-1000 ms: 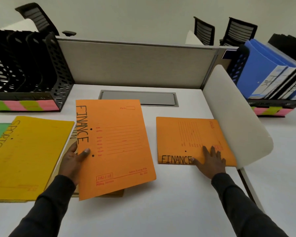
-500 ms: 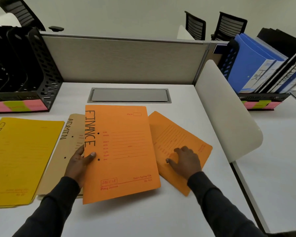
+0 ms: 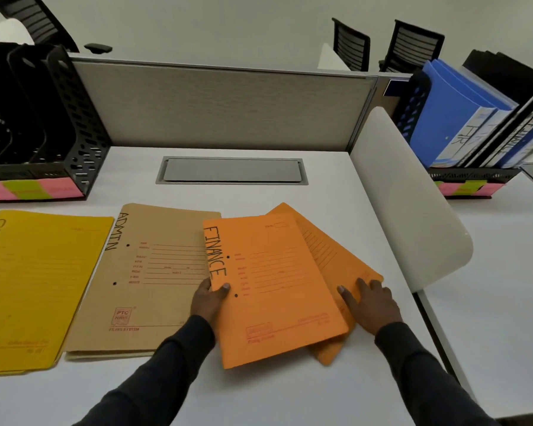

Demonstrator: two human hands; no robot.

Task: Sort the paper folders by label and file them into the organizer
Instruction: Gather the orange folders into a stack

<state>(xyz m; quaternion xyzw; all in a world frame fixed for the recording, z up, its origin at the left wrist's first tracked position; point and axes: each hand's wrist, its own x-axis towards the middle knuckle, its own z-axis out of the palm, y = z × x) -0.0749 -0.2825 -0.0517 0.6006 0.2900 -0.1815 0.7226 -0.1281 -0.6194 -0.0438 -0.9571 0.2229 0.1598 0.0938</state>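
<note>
My left hand (image 3: 209, 299) grips the left edge of an orange folder marked FINANCE (image 3: 274, 287), thumb on top. This folder lies over a second orange folder (image 3: 330, 250), which is turned at an angle beneath it. My right hand (image 3: 370, 302) rests on that lower folder with fingers spread. To the left on the desk lie a brown folder marked ADMIN (image 3: 154, 272) and a yellow folder (image 3: 37, 281) whose label is cut off. The black organizer (image 3: 37, 124) stands at the back left, its slots without folders and pink and green labels along its front.
A grey partition (image 3: 222, 109) closes the back of the white desk (image 3: 259, 392), with a grey cable hatch (image 3: 231, 170) before it. A white curved divider (image 3: 413, 210) bounds the right side. Beyond it stands another organizer with blue folders (image 3: 462, 118).
My left hand carried the FINANCE folder rightward onto the second orange folder, uncovering the ADMIN folder. My right hand turned the second folder and slid it left beneath the first.
</note>
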